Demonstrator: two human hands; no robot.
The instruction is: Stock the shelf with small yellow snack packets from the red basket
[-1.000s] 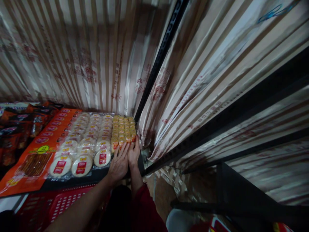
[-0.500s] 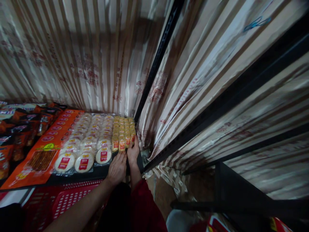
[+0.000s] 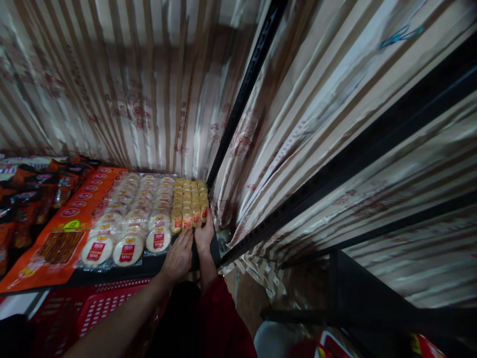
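Several rows of small yellow-wrapped packs [image 3: 188, 201] stand at the right end of a dark shelf [image 3: 149, 263]. My left hand [image 3: 179, 256] lies with its fingers stretched toward the front of these packs, fingertips at their lower edge. My right hand [image 3: 204, 232] is at the front right corner of the packs, its fingertips against the last row; whether it grips a pack is hard to make out. Left of the yellow packs are rows of round white crackers [image 3: 127, 248] in clear wrap with red labels.
An orange snack bag [image 3: 55, 248] and dark orange packets [image 3: 33, 199] lie farther left. Below the shelf is a red basket [image 3: 104, 303]. A black metal post [image 3: 242, 99] and striped curtains [image 3: 149, 74] rise behind. A thick black beam [image 3: 335, 169] crosses at right.
Both hands have shifted slightly up and left in the view, still at the front of the yellow packs. The whole view has moved a little.
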